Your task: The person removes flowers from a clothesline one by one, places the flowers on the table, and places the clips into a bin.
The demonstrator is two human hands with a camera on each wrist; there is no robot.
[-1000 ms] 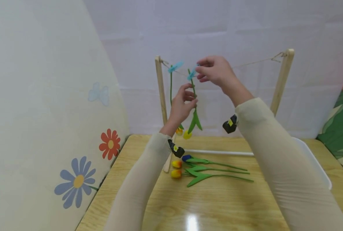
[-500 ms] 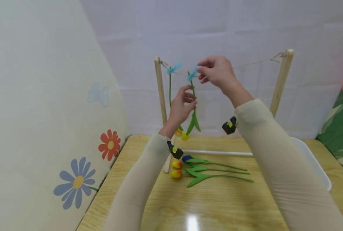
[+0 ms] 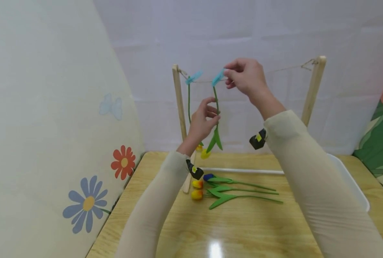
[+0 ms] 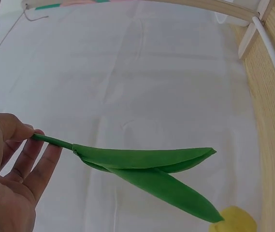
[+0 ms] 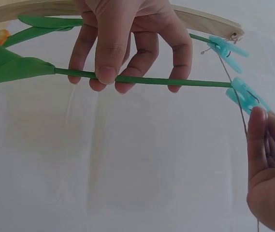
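Note:
My left hand (image 3: 202,120) pinches the green stem of a yellow artificial tulip (image 3: 205,153), which hangs head down. In the left wrist view its leaves (image 4: 147,159) spread beyond the fingers. My right hand (image 3: 247,77) pinches the handle end of a light blue clothespin (image 3: 218,76). The right wrist view has this clothespin (image 5: 246,94) at the stem's end, right at the string (image 5: 239,104). Beside it, a second blue clothespin (image 3: 194,77) on the string carries another tulip, whose orange-yellow head (image 3: 199,147) shows partly behind the left arm.
Two wooden posts (image 3: 314,89) hold the string between them. On the table (image 3: 243,229) lie several artificial tulips (image 3: 243,190) with blue and orange-yellow heads. A white tray (image 3: 352,182) stands at the right, partly behind the right sleeve. A white cloth (image 3: 230,28) hangs behind.
My right hand has moved slightly up and right with the clothespin, lifting the string. The stem tip that stuck out above the clothespin no longer shows there. My left hand has sunk slightly.

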